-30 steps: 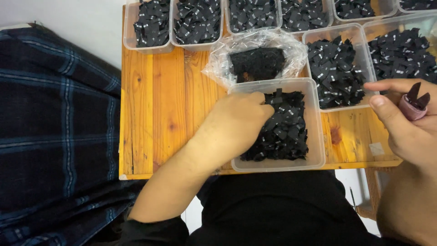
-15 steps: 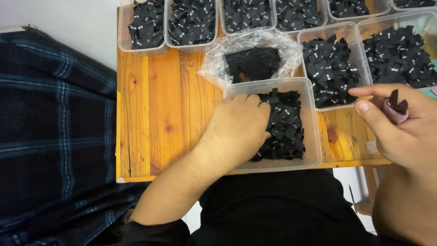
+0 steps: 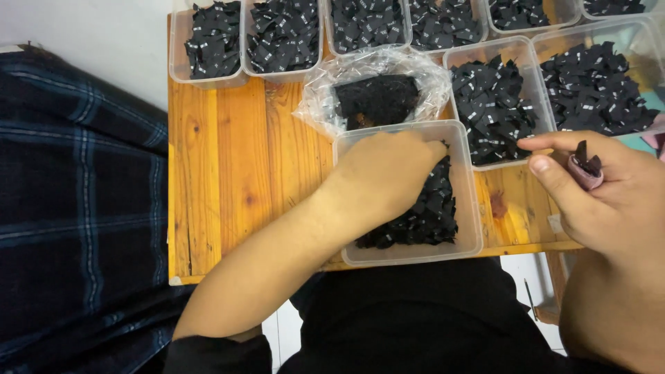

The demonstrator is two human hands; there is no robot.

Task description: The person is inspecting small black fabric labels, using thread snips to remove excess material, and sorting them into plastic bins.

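My left hand (image 3: pixel 385 176) reaches into a clear plastic tub (image 3: pixel 468 244) at the near edge of a wooden table, fingers curled down among small black fabric labels (image 3: pixel 431 215). Whether it grips any is hidden by the hand itself. My right hand (image 3: pixel 604 190) hovers to the right of the tub, thumb and fingers pinched around a small pink holder (image 3: pixel 585 170) with black labels sticking out of its top.
A crumpled clear plastic bag (image 3: pixel 374 90) of black labels lies just behind the tub. Several more clear tubs of black labels (image 3: pixel 495 104) line the back and right of the wooden table (image 3: pixel 235 166). Dark plaid cloth (image 3: pixel 76 208) lies to the left.
The view has shifted slightly. My left hand stays in the tub, its fingers digging a little further right. My right hand with the pink holder has drifted slightly lower.
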